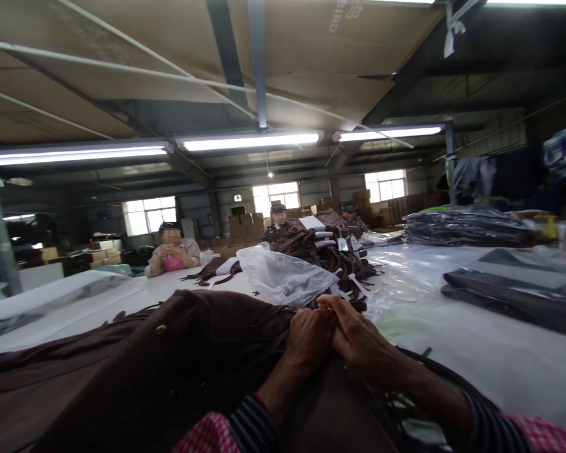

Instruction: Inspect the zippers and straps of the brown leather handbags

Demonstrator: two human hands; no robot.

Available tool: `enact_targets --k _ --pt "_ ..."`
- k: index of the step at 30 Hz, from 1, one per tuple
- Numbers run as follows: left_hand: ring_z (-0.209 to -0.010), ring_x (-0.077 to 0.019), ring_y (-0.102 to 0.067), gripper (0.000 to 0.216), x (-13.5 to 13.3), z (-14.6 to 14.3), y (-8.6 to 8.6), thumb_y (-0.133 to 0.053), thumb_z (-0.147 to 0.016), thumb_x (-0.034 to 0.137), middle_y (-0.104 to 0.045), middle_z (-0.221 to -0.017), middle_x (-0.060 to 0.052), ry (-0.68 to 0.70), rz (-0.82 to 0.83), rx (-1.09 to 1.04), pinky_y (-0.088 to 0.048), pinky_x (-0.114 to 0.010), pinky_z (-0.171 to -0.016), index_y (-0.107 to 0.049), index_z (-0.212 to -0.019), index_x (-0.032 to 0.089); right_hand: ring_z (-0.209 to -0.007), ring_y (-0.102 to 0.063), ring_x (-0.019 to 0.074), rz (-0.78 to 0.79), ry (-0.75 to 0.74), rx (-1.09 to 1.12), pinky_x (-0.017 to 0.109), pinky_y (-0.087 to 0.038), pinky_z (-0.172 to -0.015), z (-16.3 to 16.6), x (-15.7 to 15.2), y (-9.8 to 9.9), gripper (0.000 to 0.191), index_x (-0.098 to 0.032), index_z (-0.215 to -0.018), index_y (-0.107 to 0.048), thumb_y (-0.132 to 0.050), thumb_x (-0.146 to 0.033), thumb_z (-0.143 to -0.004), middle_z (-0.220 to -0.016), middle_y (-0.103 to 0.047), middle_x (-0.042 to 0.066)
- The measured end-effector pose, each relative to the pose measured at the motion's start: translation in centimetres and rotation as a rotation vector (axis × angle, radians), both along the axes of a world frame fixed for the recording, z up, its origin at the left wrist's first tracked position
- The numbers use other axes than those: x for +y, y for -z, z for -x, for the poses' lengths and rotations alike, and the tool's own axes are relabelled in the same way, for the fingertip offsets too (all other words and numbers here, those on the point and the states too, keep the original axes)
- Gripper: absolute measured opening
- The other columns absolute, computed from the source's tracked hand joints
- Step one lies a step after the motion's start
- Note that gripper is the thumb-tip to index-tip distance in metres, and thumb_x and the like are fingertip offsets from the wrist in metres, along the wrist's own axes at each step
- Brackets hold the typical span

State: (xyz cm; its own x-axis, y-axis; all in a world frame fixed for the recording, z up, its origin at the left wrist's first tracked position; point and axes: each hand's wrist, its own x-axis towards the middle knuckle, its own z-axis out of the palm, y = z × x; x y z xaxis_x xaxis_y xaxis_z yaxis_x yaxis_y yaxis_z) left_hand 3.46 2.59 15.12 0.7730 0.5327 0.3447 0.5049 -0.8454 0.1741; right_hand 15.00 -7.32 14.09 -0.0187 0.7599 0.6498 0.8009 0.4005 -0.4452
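A dark brown garment (170, 358) lies heaped on the white table (476, 352) right in front of me. My left hand (310, 340) and my right hand (358, 340) meet at its far edge, both with fingers curled and pressed together on the brown fabric. What sits between the fingertips is too small to make out. Striped cuffs and pink checked sleeves cover my forearms.
A clear plastic bag (283, 277) and a pile of brown garments with cords (325, 248) lie beyond my hands. Stacks of bagged dark items (466, 226) sit at the right. Three people sit at the far side, one in pink (173, 255). Cardboard boxes (245, 226) stand behind.
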Motion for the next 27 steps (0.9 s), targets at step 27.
enact_targets --k 27 --pt "-0.087 -0.0243 -0.069 0.026 0.2 -0.1 -0.4 -0.045 -0.103 0.037 -0.073 -0.086 -0.005 0.002 0.122 -0.174 -0.043 -0.030 -0.079 -0.067 -0.101 0.022 -0.069 -0.056 0.0140 0.412 -0.096 0.099 0.023 -0.040 -0.062 -3.3 -2.5 -1.4 0.024 -0.014 -0.087 -0.073 -0.064 -0.036 -0.092 -0.073 -0.064 -0.001"
